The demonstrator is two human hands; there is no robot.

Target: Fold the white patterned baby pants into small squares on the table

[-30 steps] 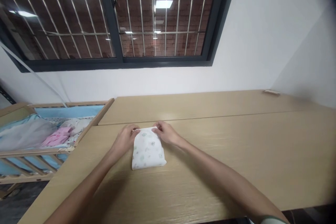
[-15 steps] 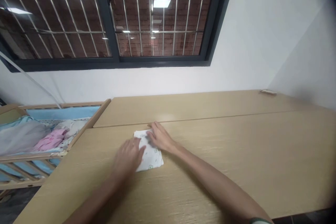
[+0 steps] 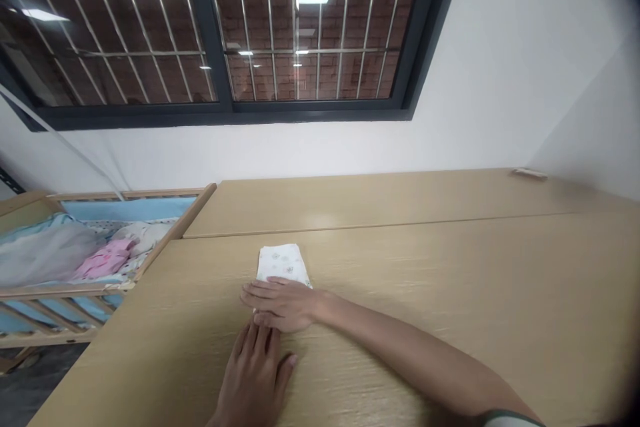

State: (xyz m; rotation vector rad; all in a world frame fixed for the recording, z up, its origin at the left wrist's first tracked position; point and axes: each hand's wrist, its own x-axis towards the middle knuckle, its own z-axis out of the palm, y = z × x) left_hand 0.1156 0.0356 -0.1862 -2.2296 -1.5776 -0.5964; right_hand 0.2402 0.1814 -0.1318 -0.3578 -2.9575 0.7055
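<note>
A white folded cloth with a small print lies flat on the pale wooden tabletop. Across its near part rests my right hand, palm down with the fingers stretched to the left, hiding that part of the cloth. Just below it, my left hand lies flat with fingers pointing away from me and the thumb out to the right. Its fingertips meet the near side of my right hand, around the cloth's near edge. Neither hand grasps anything.
To the left stands a wooden crib with blue lining, holding a pink cloth and pale bedding. A barred window is in the white wall behind. A small flat object lies at the table's far right.
My right hand has come from the cloth's far edge down over its near part. My left hand has moved off the cloth's left side toward me. The view has shifted slightly.
</note>
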